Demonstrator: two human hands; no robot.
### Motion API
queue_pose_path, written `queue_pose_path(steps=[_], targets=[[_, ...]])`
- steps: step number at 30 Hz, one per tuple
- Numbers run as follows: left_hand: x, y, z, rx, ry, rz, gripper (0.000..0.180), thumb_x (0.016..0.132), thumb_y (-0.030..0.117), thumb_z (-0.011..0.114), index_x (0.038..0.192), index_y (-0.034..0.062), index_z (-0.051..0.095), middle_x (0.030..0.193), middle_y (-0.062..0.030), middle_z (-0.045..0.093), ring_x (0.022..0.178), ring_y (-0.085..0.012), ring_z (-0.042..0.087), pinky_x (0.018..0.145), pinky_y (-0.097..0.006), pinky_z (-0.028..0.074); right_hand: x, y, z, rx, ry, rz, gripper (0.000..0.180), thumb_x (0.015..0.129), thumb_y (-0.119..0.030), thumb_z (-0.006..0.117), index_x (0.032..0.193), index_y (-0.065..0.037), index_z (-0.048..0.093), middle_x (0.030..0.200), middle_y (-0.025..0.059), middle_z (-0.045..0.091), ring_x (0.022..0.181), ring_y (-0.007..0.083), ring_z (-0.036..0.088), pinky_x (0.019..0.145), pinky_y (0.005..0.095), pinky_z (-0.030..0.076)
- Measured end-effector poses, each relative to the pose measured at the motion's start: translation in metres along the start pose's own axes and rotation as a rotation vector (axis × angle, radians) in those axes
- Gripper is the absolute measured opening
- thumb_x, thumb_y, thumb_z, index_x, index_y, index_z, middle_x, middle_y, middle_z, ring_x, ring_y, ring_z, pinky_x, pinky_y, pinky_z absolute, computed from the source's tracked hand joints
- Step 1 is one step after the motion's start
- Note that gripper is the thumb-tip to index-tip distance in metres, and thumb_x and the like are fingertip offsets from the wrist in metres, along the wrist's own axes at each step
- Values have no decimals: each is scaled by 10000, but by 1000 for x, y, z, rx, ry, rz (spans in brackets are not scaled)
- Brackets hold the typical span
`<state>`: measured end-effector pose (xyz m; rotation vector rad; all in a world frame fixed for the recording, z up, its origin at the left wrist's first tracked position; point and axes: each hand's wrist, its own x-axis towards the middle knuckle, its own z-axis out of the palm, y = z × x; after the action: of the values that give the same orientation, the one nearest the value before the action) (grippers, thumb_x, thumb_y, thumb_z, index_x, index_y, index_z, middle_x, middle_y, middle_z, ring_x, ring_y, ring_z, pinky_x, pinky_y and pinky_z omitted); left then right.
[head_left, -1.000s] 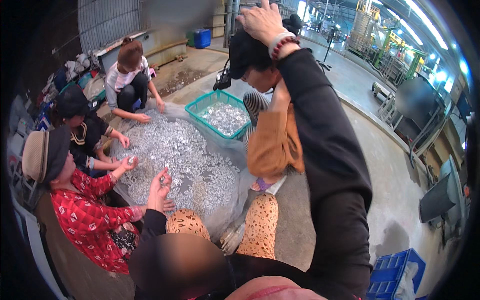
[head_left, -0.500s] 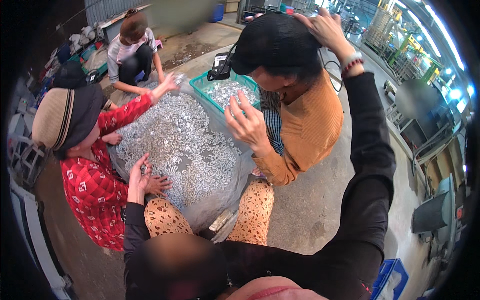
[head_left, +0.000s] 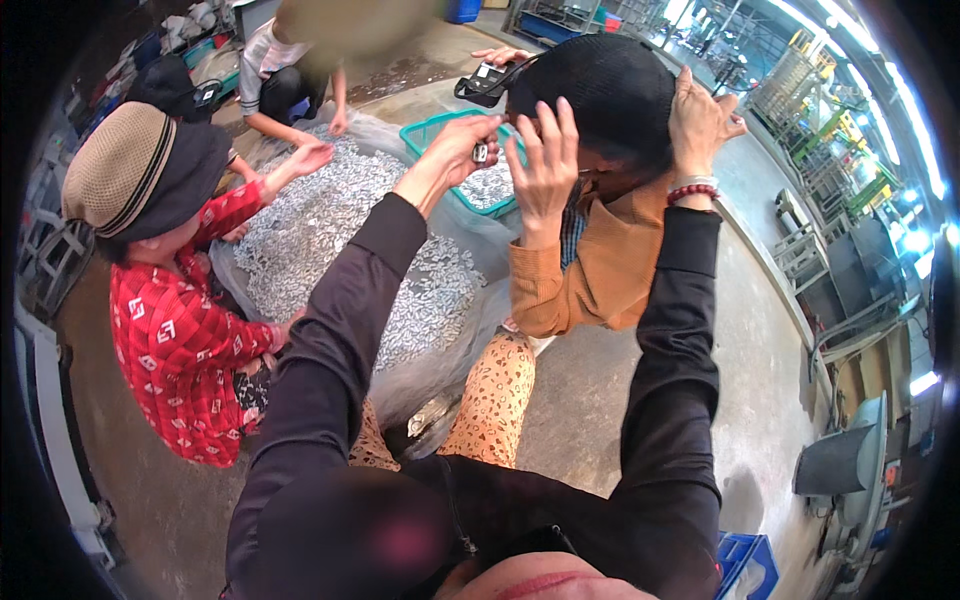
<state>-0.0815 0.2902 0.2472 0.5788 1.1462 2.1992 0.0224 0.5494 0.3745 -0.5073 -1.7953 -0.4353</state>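
Observation:
My left hand [head_left: 462, 150] is raised with its fingers closed around a small metal piece [head_left: 480, 153], near the front of a co-worker's black cap [head_left: 595, 95]. At the back edge of that cap, my right hand [head_left: 702, 125] grips with curled fingers, some of them hidden; a red bead bracelet circles the wrist. A small black device [head_left: 482, 86] on a strap sticks out from the cap's front. The co-worker's own hand [head_left: 545, 165] is lifted close to my left one, fingers spread. Below lies a wide heap of small silvery metal parts [head_left: 320, 230] on a clear plastic sheet [head_left: 470, 335].
A teal basket [head_left: 425, 130] with more metal parts stands beyond the heap. A person in a red patterned shirt [head_left: 180, 350] sits at left, and another person [head_left: 275, 75] crouches at the far side. A blue crate [head_left: 745, 565] is at lower right.
My left hand has risen from the heap's near edge toward the cap's front. My right hand has slid down to the cap's back edge. The co-worker's head and raised hand have shifted right.

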Motion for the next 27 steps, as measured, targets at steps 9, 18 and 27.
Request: queue_pose_path(steps=[9, 18, 27], targets=[[46, 14, 12, -221, 83, 165, 195, 779, 168, 675, 777, 61, 513, 613, -13, 472, 535, -113, 470, 413, -208, 358, 27, 10, -16, 326, -539, -151, 471, 865, -484, 414, 916, -93, 671, 817, 101, 656, 981, 301, 525, 824, 548, 353], [39, 93, 29, -45, 27, 53, 190, 797, 130, 650, 768, 78, 469, 594, 27, 422, 491, -60, 406, 374, -171, 285, 69, 24, -21, 689, -744, -308, 231, 740, -210, 671, 795, 13, 647, 663, 82, 615, 640, 127, 564, 632, 280, 452], [14, 79, 3, -91, 33, -72, 174, 802, 164, 647, 772, 97, 489, 607, 36, 401, 523, -56, 396, 385, -163, 265, 63, 53, -14, 1194, -1008, 158, 243, 801, -224, 634, 916, -11, 639, 839, 48, 624, 792, 124, 588, 712, 260, 481]])
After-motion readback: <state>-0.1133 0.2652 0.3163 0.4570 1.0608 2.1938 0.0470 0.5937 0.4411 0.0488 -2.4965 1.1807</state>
